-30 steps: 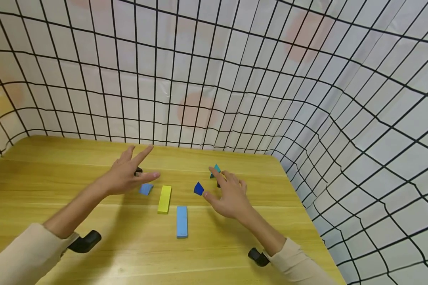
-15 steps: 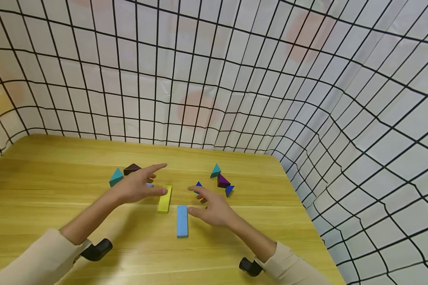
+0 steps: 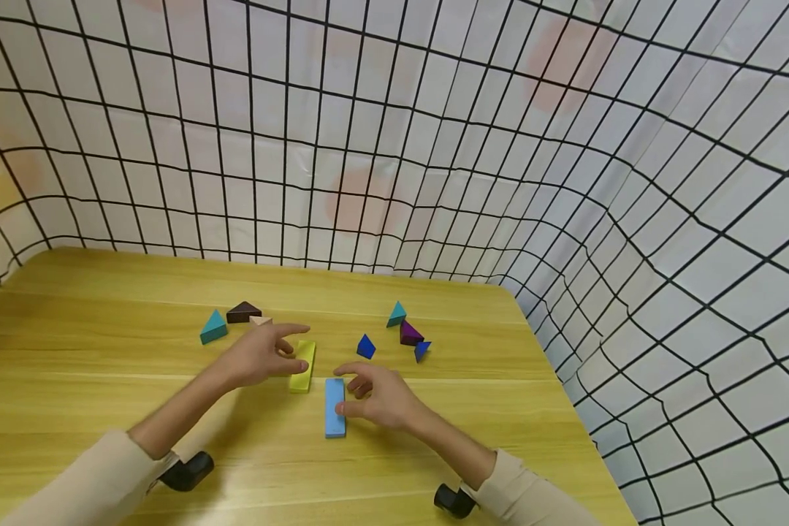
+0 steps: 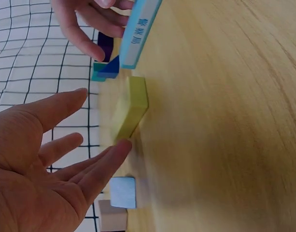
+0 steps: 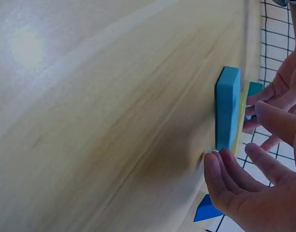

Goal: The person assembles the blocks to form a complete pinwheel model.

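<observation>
My left hand (image 3: 256, 358) hovers at the left side of a yellow rectangular block (image 3: 301, 383), its thumb and index finger reaching over the block in the head view. In the left wrist view the thumb and fingers are spread apart behind the yellow block (image 4: 133, 104), nothing between them. My right hand (image 3: 386, 397) is beside a light blue rectangular block (image 3: 334, 427), the thumb overlapping its right side. In the right wrist view the fingertips are right at one end of the blue block (image 5: 227, 111), with the thumb held well away. Both blocks lie flat on the table.
Behind the left hand are a teal triangular block (image 3: 214, 327), a dark brown one (image 3: 243, 313), a beige piece (image 3: 260, 320) and a light blue piece (image 4: 122, 192). Teal (image 3: 397, 314), purple (image 3: 410, 333) and blue (image 3: 365, 346) pieces lie back right. Black-lined white sheeting (image 3: 368, 146) encloses the table.
Both hands have moved nearer the body and towards the middle, from over the back pieces to the two long blocks. Their fingers are less spread. The blocks have stayed in place.
</observation>
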Demonstrator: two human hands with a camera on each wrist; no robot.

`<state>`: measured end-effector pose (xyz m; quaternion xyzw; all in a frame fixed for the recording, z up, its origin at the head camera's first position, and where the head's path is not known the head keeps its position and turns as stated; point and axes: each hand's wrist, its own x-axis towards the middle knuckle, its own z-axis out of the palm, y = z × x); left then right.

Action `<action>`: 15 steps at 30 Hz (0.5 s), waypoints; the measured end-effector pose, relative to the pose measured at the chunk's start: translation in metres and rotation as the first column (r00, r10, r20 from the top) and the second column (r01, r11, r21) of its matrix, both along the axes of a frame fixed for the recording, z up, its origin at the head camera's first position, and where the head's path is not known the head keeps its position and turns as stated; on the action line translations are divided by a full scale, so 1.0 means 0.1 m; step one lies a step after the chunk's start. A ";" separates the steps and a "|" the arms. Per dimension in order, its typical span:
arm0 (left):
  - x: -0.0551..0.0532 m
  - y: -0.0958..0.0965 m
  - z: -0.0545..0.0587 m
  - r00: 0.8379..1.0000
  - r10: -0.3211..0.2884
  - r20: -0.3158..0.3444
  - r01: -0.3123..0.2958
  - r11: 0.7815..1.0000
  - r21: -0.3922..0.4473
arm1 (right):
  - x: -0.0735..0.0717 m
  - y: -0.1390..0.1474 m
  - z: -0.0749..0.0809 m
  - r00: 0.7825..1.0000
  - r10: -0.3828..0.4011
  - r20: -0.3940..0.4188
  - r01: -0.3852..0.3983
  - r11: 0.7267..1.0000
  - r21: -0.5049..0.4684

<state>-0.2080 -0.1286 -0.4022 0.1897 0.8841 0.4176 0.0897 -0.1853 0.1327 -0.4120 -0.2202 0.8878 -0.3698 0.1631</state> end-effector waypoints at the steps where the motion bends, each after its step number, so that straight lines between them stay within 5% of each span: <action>1: 0.00 0.00 -0.02 1.000 0.001 -0.004 -0.001 1.000 -0.008 | 0.00 0.00 -0.01 1.000 -0.002 0.001 0.002 1.000 -0.001; 15: 0.00 0.03 -0.12 0.998 0.052 0.037 -0.052 0.999 0.005 | 0.02 -0.02 -0.06 1.000 -0.019 0.015 0.019 1.000 -0.009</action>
